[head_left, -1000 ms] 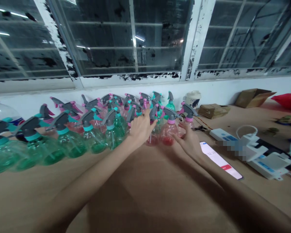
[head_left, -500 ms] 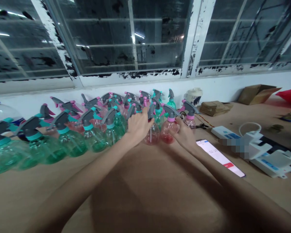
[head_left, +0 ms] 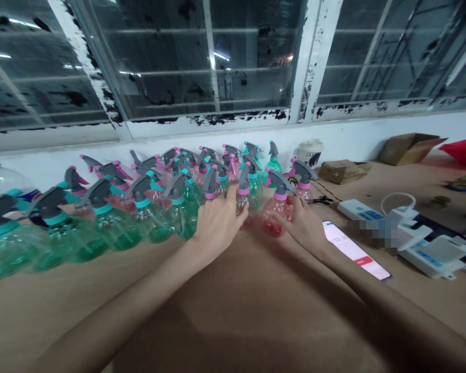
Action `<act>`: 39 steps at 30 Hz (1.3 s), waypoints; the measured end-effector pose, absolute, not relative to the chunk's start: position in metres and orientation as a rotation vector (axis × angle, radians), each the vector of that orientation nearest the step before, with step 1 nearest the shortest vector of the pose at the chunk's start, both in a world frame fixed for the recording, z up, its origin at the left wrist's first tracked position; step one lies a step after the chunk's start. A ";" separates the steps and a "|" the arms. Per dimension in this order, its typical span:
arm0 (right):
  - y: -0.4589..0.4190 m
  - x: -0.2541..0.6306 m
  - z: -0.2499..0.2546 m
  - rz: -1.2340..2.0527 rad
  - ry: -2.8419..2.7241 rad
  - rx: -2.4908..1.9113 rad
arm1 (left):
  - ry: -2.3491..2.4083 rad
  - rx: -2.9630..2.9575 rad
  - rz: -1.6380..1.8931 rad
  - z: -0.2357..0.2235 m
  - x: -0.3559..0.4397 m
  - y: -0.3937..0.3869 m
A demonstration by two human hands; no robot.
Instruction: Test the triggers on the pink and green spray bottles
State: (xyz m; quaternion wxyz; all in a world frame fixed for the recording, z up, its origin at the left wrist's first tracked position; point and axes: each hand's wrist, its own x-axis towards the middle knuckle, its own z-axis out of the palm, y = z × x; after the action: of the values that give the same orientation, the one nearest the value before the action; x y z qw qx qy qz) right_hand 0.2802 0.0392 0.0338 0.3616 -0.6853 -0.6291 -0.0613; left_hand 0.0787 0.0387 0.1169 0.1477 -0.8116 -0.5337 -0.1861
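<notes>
My left hand (head_left: 219, 216) is closed round the left side of a pink-collared spray bottle (head_left: 243, 192), its thumb across the bottle's front; the fingers behind are partly hidden. Beside it, my right hand (head_left: 307, 224) holds another spray bottle (head_left: 272, 226), with red at its base and a pink collar, thumb in front and fingers on its right side. Both bottles stand upright on the table (head_left: 233, 311). Just left of my left hand is a grey spray head (head_left: 210, 181) with a pink collar. Behind my right hand stands one more pink-collared bottle (head_left: 303, 181).
Several green spray bottles (head_left: 118, 230) line the left, with pink and green ones behind them along the wall. A lit phone (head_left: 359, 251) lies right of my right hand, near a white power strip (head_left: 363, 213). Farther back are a cup (head_left: 309, 153) and cardboard (head_left: 344, 172).
My left hand has come down from the spray head to the bottle's body. My right hand has shifted slightly right and nearer, and its bottle has moved the same way, away from the left one.
</notes>
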 end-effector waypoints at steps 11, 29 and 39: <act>-0.001 0.283 0.034 -0.335 -1.709 -1.853 | -1.468 -2.533 -0.305 0.077 0.059 0.023; -0.060 0.249 0.032 -0.517 -1.801 -1.685 | -1.487 -3.093 -0.689 0.069 0.048 -0.002; -0.061 0.194 0.021 -0.346 -1.896 -1.469 | -1.525 -3.126 -0.961 0.088 0.044 -0.024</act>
State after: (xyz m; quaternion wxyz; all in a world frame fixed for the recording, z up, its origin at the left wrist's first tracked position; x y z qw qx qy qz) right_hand 0.1943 -0.0609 0.0215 0.3516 -0.5675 -0.7324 -0.1337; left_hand 0.0439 -0.0237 0.0883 -0.2314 -0.8428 -0.4112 -0.2590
